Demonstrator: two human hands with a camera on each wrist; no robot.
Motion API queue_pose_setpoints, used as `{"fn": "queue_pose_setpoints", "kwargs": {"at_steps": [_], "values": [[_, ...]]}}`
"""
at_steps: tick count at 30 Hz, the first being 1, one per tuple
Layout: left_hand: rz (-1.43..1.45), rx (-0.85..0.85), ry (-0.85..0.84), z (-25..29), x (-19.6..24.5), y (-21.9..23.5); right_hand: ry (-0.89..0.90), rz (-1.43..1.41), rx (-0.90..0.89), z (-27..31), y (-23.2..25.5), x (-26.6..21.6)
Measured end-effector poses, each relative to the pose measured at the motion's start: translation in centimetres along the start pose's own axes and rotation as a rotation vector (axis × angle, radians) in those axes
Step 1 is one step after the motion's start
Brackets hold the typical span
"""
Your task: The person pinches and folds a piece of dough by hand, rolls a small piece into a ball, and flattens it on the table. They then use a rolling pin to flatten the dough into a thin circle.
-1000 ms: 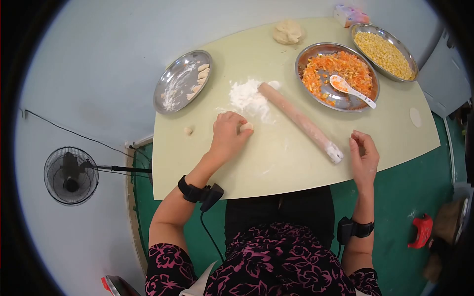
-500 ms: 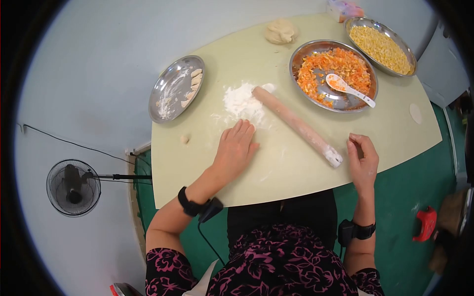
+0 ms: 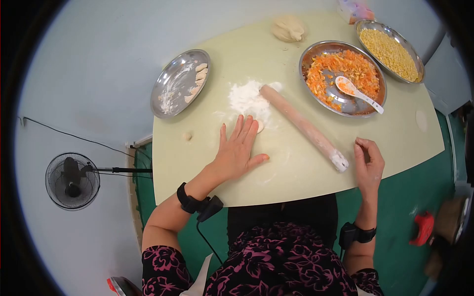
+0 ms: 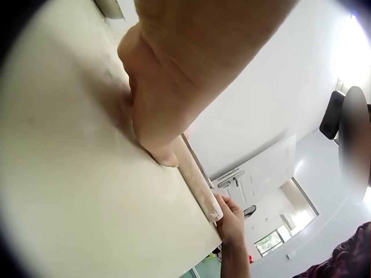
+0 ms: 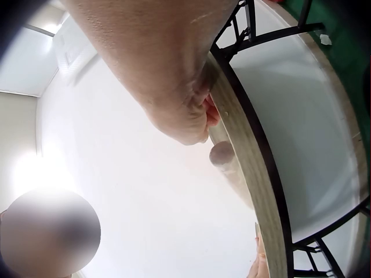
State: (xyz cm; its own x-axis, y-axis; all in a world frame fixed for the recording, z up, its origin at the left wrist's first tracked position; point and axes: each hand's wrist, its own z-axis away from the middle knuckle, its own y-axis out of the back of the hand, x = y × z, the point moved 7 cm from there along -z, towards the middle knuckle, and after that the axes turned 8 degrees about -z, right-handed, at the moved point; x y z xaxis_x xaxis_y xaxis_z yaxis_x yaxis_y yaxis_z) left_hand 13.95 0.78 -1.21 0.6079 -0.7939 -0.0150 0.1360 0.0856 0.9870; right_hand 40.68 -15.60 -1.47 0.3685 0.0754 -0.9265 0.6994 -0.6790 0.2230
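Dough (image 3: pixel 260 127) lies on the table (image 3: pixel 296 180), right at the left grip (image 3: pixel 238 150), showing on the thumb side of the index fingertip. From my head feed I can't tell whether that finger presses on it or only lies beside it. The grip is palm down and low over the table, fingers straight and fanned, thumb stretched well out to the side; they are curled round nothing. In my left wrist view the back of the forearm and hand hide the dough.

What I can see of it is small, pale cream and smooth, with a rounded outer edge, a little whiter than the table. Flour (image 3: pixel 245 96) is scattered just beyond it, and the pin (image 3: pixel 303 126) slants past on its right, well clear. A smaller dough bit (image 3: pixel 187 136) sits apart, left of the grip.

My right grip (image 3: pixel 369 165) rests idle near the table's edge, fingers loosely bent towards the thumb, beside the pin's floury end; I can make out nothing held in it.
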Motion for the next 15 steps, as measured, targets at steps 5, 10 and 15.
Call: {"fn": "queue_pose_setpoints", "kwargs": {"at_steps": [5,10,15], "values": [[-0.041,0.106,0.003,-0.1,1.4,0.4,0.046,0.011,-0.012,0.3,0.0,-0.1],[-0.031,0.166,-0.078,-0.1,0.9,1.4,0.048,0.046,-0.024,0.1,-0.2,-0.2],[0.006,0.229,-0.075,-0.5,-0.9,2.9,0.046,0.058,-0.004,0.2,-0.2,-0.5]]}}
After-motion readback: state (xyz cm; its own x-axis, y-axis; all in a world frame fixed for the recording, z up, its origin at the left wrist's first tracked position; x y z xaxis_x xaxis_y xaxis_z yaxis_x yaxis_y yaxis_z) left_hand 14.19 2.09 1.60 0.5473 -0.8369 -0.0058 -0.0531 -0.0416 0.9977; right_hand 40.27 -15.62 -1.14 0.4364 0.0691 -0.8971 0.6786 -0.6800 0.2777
